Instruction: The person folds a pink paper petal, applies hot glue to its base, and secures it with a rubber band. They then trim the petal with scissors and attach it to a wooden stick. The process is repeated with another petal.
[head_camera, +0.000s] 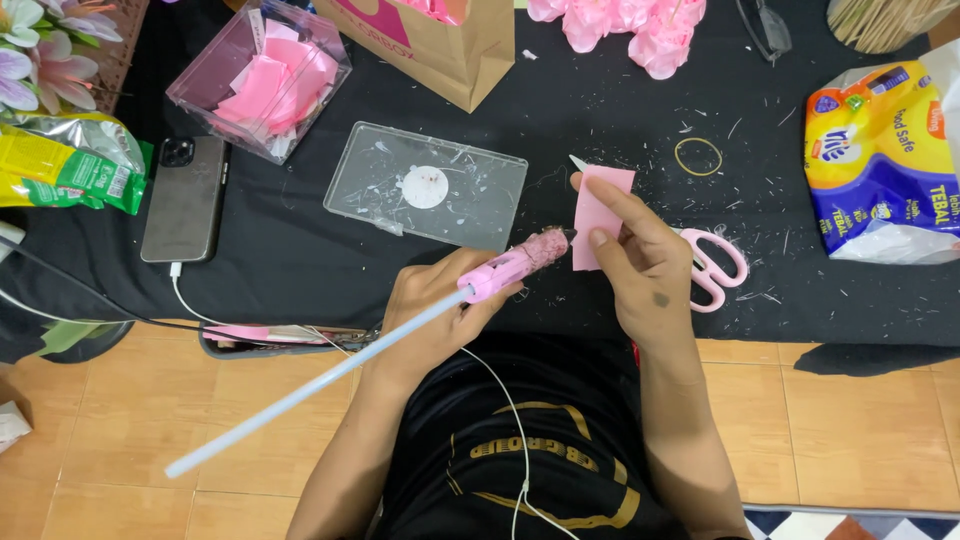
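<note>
My left hand (440, 310) grips a pink glue gun (515, 263) with a long white glue stick (300, 390) sticking out of its back toward the lower left. The gun's tip touches the edge of a small pink paper piece (597, 210). My right hand (645, 262) holds that paper upright between thumb and fingers above the black table cover (600, 110).
Pink scissors (718, 268) lie just right of my right hand. A clear plastic lid (427, 186), a clear box of pink papers (260, 78), a phone (186, 198), a brown paper bag (440, 35), a rubber band (698, 156), pink flowers (630, 25) and a tissue pack (880, 160) surround the work spot.
</note>
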